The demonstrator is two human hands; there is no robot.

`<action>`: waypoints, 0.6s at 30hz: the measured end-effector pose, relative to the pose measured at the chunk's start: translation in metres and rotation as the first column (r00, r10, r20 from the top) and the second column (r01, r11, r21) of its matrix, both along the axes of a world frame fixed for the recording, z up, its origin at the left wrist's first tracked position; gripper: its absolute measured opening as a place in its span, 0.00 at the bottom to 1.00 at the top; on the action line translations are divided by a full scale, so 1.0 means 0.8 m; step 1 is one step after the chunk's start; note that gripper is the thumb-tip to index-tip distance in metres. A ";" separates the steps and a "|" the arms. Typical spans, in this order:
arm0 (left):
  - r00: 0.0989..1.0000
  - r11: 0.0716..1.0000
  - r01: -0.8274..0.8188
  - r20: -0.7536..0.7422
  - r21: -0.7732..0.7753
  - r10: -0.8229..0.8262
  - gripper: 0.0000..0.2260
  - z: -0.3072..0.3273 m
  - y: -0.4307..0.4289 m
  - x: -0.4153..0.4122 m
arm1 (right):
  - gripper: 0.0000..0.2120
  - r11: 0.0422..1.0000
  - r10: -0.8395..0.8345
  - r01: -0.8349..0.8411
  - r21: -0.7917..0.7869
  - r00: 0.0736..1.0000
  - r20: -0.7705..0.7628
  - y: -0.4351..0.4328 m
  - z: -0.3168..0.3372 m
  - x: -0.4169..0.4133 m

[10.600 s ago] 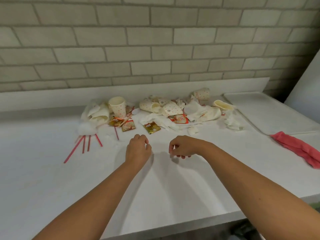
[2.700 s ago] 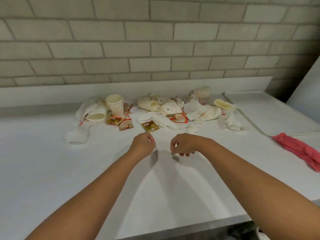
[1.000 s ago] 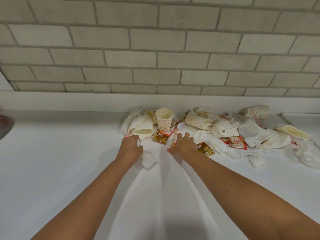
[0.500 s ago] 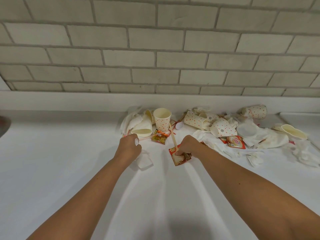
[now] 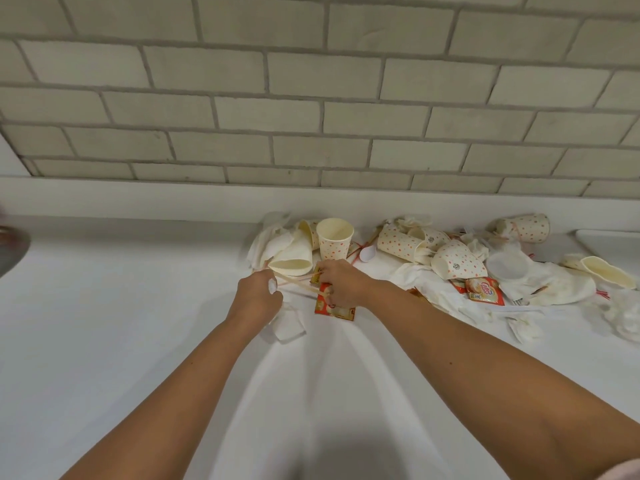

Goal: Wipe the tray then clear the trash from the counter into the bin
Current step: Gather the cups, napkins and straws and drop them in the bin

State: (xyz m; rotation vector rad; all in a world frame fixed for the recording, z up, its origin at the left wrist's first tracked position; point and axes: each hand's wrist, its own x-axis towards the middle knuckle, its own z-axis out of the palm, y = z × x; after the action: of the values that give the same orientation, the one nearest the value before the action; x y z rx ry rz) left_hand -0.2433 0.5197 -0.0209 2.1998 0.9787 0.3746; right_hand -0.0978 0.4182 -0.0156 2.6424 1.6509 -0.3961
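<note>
On the white counter [image 5: 104,323], seen from the head camera, the trash lies in a heap close to the low back edge under the brick wall [image 5: 311,98]. An upright dotted cup [image 5: 335,239] stands at the left part of the heap, and a plain cup [image 5: 292,258] lies on its side just beside it, the mouth turned to the viewer. More dotted cups lie tipped over to the right, one [image 5: 398,242] beside a white spoon [image 5: 367,252], one [image 5: 457,263] in the middle and one [image 5: 526,227] near the wall. A clear lid [image 5: 508,266], crumpled napkins [image 5: 554,285] and a creamer sachet [image 5: 485,289] are spread between them.

Only a corner of the tray [image 5: 609,237] shows at the right border, well apart from both hands.

The left hand [image 5: 258,294] has its fingers curled tight round a white scrap [image 5: 272,287]. A folded napkin [image 5: 287,323] is directly below this hand; I cannot tell if the hand holds it also. Thin straws [image 5: 294,282] run from this hand toward the other one.

The right hand [image 5: 341,284] is just beside the left, in front of the upright cup. Its fingers are bent and pinch a red sachet [image 5: 332,304], which hangs down under the fingers.

At the far left border there is a dark blurred object [image 5: 10,244].
</note>
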 end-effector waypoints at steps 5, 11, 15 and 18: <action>1.000 1.000 -0.010 0.004 0.001 0.010 0.10 0.000 0.003 -0.001 | 0.23 0.993 0.068 -0.069 -0.092 0.998 -0.015 0.001 -0.011 -0.001; 1.000 0.999 -0.007 0.012 0.032 0.007 0.06 0.002 0.000 -0.003 | 0.12 0.996 0.083 -0.084 0.016 0.995 0.049 -0.010 -0.020 -0.006; 1.000 1.000 -0.008 0.007 0.027 0.008 0.08 0.002 -0.005 -0.004 | 0.13 0.990 0.125 -0.134 0.037 0.974 0.191 -0.022 -0.024 -0.014; 1.000 1.000 -0.001 0.010 0.026 0.001 0.09 0.004 -0.010 -0.004 | 0.12 0.987 0.132 -0.152 0.055 0.954 0.269 -0.032 -0.029 -0.017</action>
State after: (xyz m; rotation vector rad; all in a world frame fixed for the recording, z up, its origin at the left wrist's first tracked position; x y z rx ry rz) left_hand -0.2468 0.5120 -0.0179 2.2189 0.9747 0.3998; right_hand -0.1115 0.3926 -0.0391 2.4701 1.7812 0.0235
